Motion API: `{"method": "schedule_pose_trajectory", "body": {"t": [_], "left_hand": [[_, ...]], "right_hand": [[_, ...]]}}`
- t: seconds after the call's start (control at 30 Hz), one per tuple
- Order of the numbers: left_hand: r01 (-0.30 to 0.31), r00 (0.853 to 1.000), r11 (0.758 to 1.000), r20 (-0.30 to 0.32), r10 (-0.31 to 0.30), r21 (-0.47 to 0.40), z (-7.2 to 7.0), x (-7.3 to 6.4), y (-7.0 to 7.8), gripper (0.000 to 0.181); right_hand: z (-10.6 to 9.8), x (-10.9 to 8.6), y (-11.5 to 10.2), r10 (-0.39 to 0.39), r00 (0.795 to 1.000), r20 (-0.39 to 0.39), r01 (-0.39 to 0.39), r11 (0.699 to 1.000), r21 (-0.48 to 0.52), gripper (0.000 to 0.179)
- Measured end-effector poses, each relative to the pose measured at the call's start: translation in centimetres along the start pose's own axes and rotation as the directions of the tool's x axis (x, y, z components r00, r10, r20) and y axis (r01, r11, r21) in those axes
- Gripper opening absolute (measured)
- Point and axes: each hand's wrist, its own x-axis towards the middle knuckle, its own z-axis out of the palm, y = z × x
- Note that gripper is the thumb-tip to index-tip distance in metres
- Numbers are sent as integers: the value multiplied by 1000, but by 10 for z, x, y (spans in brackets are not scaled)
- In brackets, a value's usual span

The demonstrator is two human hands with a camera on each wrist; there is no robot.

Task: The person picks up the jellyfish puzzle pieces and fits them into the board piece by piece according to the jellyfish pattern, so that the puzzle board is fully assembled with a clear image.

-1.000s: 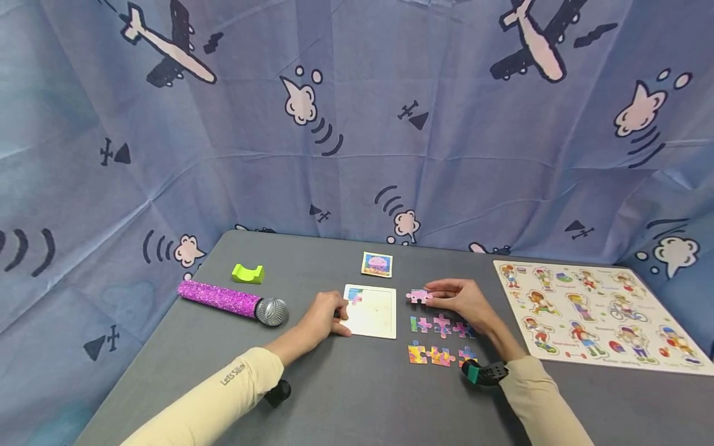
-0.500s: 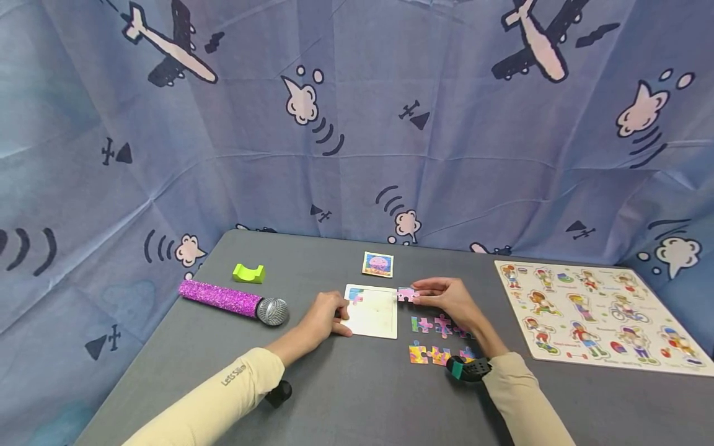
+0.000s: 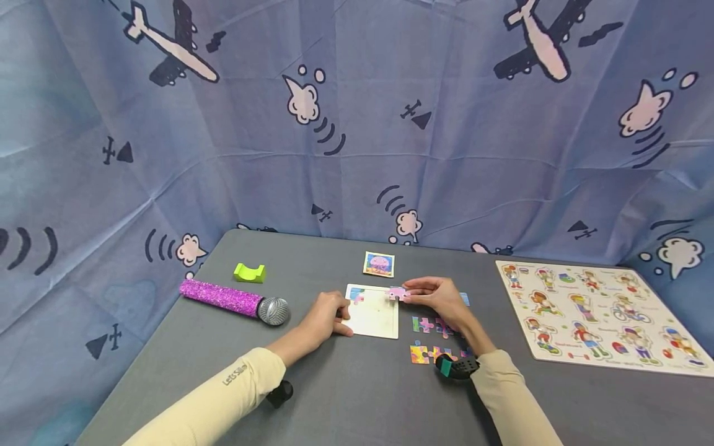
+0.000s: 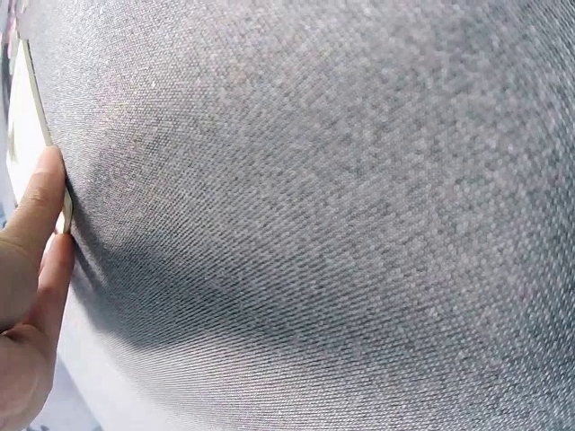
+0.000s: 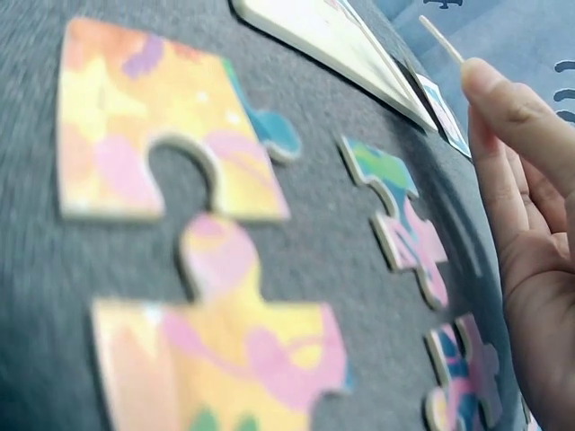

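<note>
My left hand (image 3: 325, 319) holds the left edge of a shallow white puzzle tray (image 3: 372, 319). In the left wrist view thumb and finger grip the rim of the tray (image 4: 31, 121) at a corner. A blue-and-pink puzzle piece (image 3: 356, 296) lies in the tray's upper left corner. My right hand (image 3: 443, 300) pinches a pink puzzle piece (image 3: 396, 293) by its right side, over the tray's upper right part. The right wrist view shows that held piece (image 5: 442, 39) edge-on, raised off the table. Whether it touches the tray is unclear.
Loose puzzle pieces (image 3: 419, 354) lie in rows right of the tray, partly under my right arm. A small jellyfish picture (image 3: 379, 264) lies behind the tray. A glittery pink microphone (image 3: 229, 298) and green holder (image 3: 249, 273) are left; a board of sports figures (image 3: 602, 316) is right.
My right hand has carried the pink puzzle piece leftward, from beside the tray to over its upper right part. A blue loose piece has come into view behind that hand. The left hand stays put.
</note>
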Motion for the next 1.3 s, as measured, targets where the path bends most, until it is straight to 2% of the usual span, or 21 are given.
{"method": "schedule_pose_trajectory", "body": {"t": [0.23,0.5,0.77,1.03,1.3], "left_hand": [[-25,1000,1000,3,25,-16,1,1,-1,29],[11,1000,1000,1,-11,5,0,0,1,30],[25,1000,999,9,-25,-30,0,1,1,28],[14,1000,999,6,-14,-43,0,1,-1,29],[28,1000,1000,5,-28,-5,1,1,-1,29]], "right_hand": [[9,5,0,12,1000,4,-12,1000,6,41],[22,11,-1,0,999,42,0,1000,9,41],[32,17,0,-10,1000,26,11,1000,-5,38],[38,21,-3,6,999,39,-1,993,-115,34],[45,22,-6,-70,996,62,83,966,-246,30]]}}
